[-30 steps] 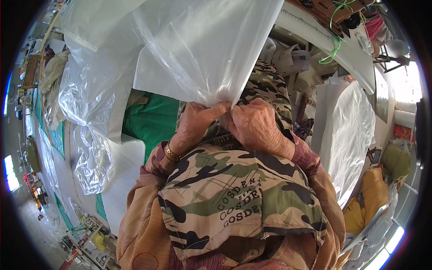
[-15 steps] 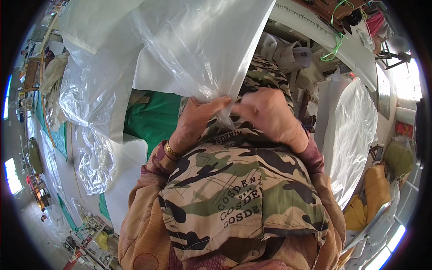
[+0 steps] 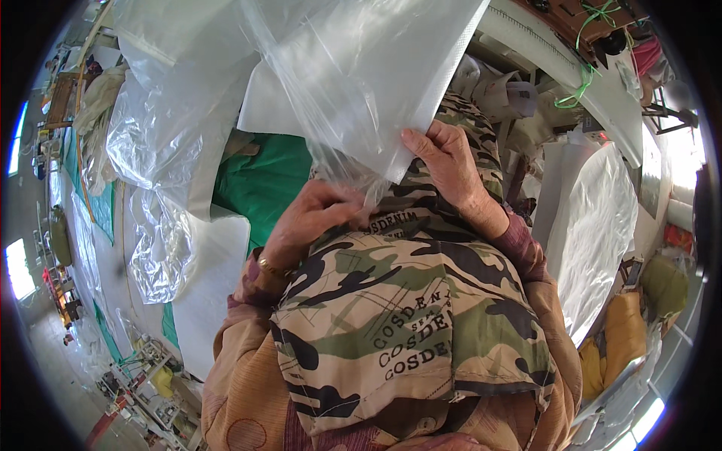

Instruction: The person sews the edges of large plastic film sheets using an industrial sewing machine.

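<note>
A white woven plastic sheet (image 3: pixel 406 83) hangs down before me, its lower corner near my lap. Clear plastic film (image 3: pixel 340 169) runs down along the sheet and gathers to a bunched end. My left hand (image 3: pixel 312 216) is closed on that end, its fingers slightly blurred. With thumb and fingers, my right hand (image 3: pixel 451 167) pinches the right edge of the white sheet above its corner. A camouflage apron (image 3: pixel 406 301) covers my lap, below both hands. Whether film and sheet are joined higher up cannot be made out.
Green cloth (image 3: pixel 259 180) lies left of my hands. More crumpled clear film (image 3: pixel 158 240) hangs at the left over white sheeting. To the right stands a white stack (image 3: pixel 590 218) with shiny film. A brown machine part with green string (image 3: pixel 579 90) is at the upper right.
My right hand has moved up and right, from beside the bunched film to the white sheet's edge. My left hand has dropped slightly with the film. The sheet's lower corner now shows.
</note>
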Demonstrator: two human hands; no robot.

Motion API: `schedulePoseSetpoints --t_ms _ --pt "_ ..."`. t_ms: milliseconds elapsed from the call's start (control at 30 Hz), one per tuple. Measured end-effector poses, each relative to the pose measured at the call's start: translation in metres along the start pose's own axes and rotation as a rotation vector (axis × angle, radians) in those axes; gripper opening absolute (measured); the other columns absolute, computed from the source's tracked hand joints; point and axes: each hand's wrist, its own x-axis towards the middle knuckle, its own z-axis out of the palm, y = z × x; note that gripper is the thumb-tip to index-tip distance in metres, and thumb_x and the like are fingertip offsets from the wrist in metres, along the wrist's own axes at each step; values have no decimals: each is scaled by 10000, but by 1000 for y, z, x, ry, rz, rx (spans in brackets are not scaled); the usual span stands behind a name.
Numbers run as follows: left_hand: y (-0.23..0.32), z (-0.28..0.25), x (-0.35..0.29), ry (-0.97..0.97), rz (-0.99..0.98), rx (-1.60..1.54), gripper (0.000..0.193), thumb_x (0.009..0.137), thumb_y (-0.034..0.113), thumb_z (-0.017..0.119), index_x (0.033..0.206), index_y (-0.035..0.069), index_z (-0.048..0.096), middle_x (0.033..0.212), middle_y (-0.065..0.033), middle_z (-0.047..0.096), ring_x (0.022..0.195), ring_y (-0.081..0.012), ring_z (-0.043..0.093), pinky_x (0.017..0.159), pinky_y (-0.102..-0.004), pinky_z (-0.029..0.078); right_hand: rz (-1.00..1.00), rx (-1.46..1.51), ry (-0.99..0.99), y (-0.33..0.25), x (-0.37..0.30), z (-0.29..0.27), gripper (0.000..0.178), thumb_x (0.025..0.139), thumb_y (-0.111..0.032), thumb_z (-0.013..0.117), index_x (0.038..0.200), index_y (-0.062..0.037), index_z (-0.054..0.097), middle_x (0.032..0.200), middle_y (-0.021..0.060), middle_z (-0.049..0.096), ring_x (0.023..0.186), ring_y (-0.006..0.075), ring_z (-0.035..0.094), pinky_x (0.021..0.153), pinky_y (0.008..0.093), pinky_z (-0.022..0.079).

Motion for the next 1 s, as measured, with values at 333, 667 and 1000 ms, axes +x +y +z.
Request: schedulePoseSetpoints --t_ms 333,667,1000 --pt "57 16 -30 161 1093 1070 469 733 312 827 1060 13 674 1054 -104 667 906 -283 656 783 -366 501 -26 110 83 5 2 13 275 1003 -189 587 1019 74 666 816 34 666 726 63 570 664 237 491" --pt "34 31 11 319 830 1286 167 736 81 758 865 55 655 757 -45 563 715 -244 562 724 -370 415 -69 103 133 9 3 19 284 998 -210 600 964 61 677 745 2 632 678 45 546 610 224 469" --pt "41 27 2 94 831 1110 239 760 189 788 952 95 681 921 -36 626 848 -243 608 813 -392 440 -15 113 91 5 -3 18 301 991 -225 611 957 64 689 768 12 658 701 39 543 618 232 468"
